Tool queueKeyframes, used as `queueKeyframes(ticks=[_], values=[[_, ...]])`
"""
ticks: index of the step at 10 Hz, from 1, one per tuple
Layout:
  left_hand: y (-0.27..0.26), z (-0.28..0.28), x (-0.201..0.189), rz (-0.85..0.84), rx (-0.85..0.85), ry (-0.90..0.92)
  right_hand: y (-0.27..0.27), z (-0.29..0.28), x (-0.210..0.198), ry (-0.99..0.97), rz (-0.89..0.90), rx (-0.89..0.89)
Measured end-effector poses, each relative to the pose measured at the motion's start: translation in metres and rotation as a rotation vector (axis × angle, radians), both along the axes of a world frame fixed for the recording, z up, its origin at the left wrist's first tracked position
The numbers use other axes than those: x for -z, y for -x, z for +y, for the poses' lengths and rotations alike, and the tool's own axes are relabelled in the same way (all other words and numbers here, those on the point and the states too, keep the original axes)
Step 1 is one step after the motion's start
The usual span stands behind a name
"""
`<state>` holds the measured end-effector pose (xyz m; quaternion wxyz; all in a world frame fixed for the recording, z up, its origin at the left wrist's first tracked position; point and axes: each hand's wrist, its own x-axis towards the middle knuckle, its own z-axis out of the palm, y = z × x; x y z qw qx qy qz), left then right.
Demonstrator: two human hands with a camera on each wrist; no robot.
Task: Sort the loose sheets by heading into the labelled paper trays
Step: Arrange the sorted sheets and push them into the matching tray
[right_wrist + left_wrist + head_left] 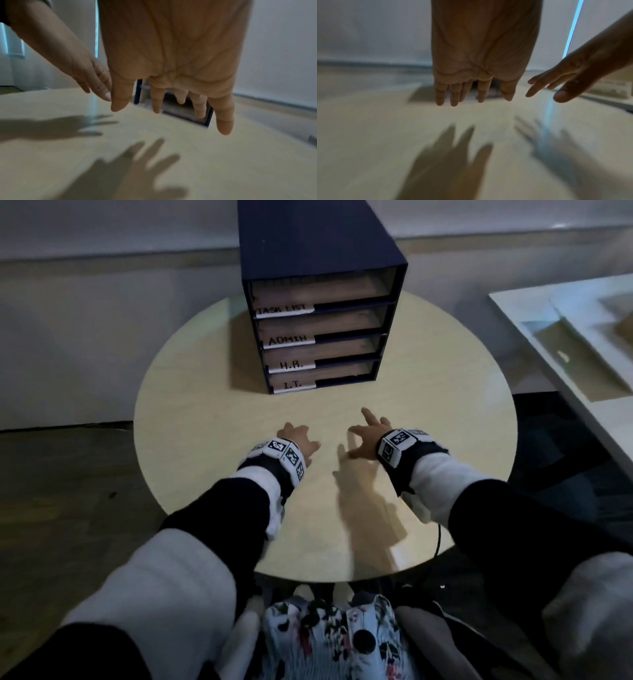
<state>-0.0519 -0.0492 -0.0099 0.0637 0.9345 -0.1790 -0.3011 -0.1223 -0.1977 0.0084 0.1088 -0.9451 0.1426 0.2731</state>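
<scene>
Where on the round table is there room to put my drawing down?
Bare tabletop lies left of the tray stack, right of it, and between it and the hands. The middle front is crowded: the left hand and right hand hover there.

paper trays: top label unreadable, blurred | wrist views: trays mostly hidden behind left hand, right hand
</scene>
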Motion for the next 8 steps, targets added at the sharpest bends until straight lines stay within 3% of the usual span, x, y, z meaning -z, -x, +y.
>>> queueKeyframes(ticks=[2,5,6,8], values=[[-0.062,-0.042,-0.147,-0.432,0.078,0.199,-0.067,-0.036,-0.132,0.196,-0.342,-0.067],[-0.081,-0.051,-0.381,-0.86,0.022,0.421,-0.077,-0.03,-0.367,0.346,-0.674,-0.103],[-0.079,-0.056,-0.433,-0.948,0.023,0.488,-0.071,-0.026,-0.419,0.42,-0.754,-0.139],[-0.077,-0.062,-0.477,-1.059,-0.02,0.587,-0.067,-0.019,-0.473,0.48,-0.897,-0.12]])
